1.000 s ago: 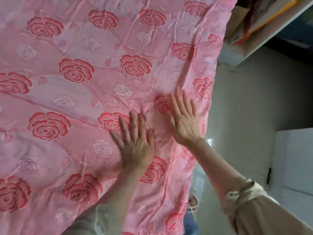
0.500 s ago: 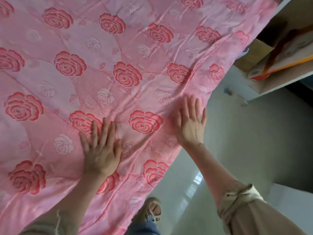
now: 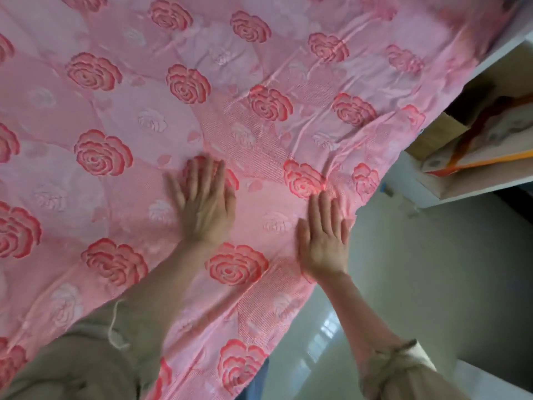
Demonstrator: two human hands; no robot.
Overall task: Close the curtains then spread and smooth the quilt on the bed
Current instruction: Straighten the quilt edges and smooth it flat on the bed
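Pink quilt (image 3: 178, 116) lies spread; smoothing underway. Left hand (image 3: 206, 209) and right hand (image 3: 324, 241) press flat, grip open. Creases remain near the edge. Curtains unseen.

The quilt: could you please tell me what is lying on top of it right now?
Both hands lie flat, palms down, on the quilt: the left hand further in, the right hand near its edge. Whatever lies beneath the quilt is covered.
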